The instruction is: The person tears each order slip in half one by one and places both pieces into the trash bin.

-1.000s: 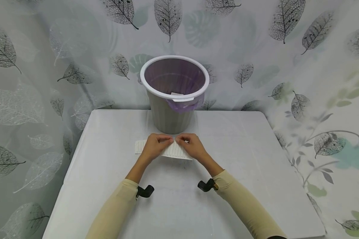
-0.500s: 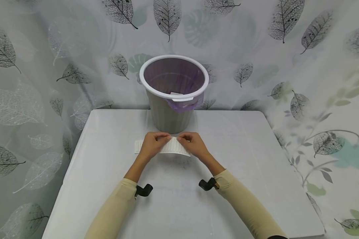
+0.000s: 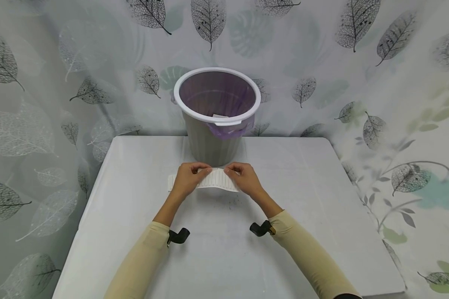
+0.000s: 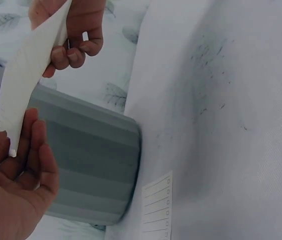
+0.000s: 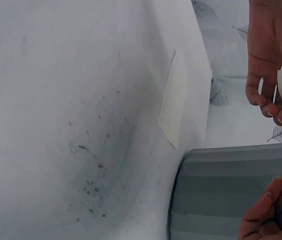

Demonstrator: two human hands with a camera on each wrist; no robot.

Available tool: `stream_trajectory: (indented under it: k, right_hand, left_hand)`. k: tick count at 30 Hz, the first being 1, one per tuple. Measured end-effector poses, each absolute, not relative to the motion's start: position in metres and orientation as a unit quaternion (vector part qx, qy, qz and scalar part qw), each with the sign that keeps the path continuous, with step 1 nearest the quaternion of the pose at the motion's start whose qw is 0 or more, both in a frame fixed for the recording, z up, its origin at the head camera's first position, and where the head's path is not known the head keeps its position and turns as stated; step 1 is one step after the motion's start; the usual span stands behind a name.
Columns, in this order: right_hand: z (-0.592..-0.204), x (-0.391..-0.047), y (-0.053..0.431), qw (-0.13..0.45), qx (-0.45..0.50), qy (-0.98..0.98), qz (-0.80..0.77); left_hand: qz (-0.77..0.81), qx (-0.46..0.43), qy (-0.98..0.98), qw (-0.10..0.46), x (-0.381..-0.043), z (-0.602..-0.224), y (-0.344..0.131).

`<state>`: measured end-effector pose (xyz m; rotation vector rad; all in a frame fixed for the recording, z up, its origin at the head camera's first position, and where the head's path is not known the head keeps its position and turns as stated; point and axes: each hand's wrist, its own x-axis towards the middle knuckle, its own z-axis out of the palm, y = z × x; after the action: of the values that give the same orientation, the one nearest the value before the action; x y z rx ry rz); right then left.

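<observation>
A thin white lined paper strip (image 3: 216, 179) is raised above the table in front of the bucket. My left hand (image 3: 187, 177) pinches its left part and my right hand (image 3: 244, 177) pinches its right part by the upper edge. The left wrist view shows the held paper strip (image 4: 23, 75) bent between the two hands, with the left hand (image 4: 16, 195) near its lower end. Below on the table lies another lined paper strip (image 4: 157, 207), partly behind my left hand in the head view.
A grey bucket (image 3: 211, 145) with a white rim stands just beyond the hands. It has a purple liner (image 3: 232, 129) and a pale piece inside. Dark specks (image 5: 93, 187) mark the white table (image 3: 224, 257). Leaf-patterned sheets surround the table.
Both hands have moved slightly apart and upward in the head view, keeping their pinch. The held paper strip shows more between them, and its lower edge has risen.
</observation>
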<state>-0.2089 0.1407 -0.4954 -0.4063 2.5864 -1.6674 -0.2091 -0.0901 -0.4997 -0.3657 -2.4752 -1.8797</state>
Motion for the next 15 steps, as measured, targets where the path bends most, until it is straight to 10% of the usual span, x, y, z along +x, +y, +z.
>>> stream_trajectory:
  k: [15]
  right_hand:
    - [-0.4957, -0.2087, 0.1389, -0.004, -0.123, 0.843, -0.523]
  left_hand:
    - [-0.607, -0.103, -0.788, 0.020, -0.2074, -0.5023, -0.0863]
